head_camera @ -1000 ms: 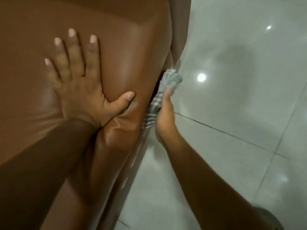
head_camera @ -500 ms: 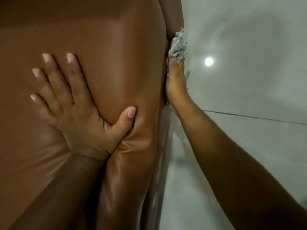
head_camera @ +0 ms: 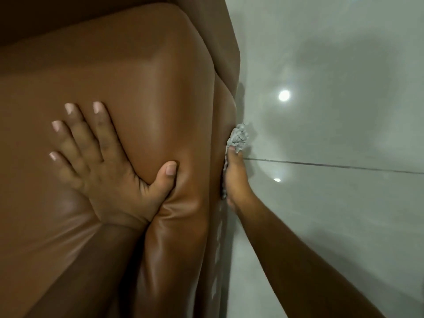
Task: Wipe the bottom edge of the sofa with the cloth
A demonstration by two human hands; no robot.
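Here, left hand (head_camera: pixel 107 173) splayed flat on sofa (head_camera: pixel 142 92) as brace, right hand (head_camera: pixel 236 180) mid-frame clutching cloth (head_camera: pixel 239 137) against lower edge for wiping.

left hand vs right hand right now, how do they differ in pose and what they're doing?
The left hand lies flat and spread on top of the brown sofa cushion, thumb dug into a crease; the right hand reaches down the sofa's front face beside the tiled floor. The left hand holds nothing; the right hand presses a grey cloth against the sofa. Both touch the sofa.
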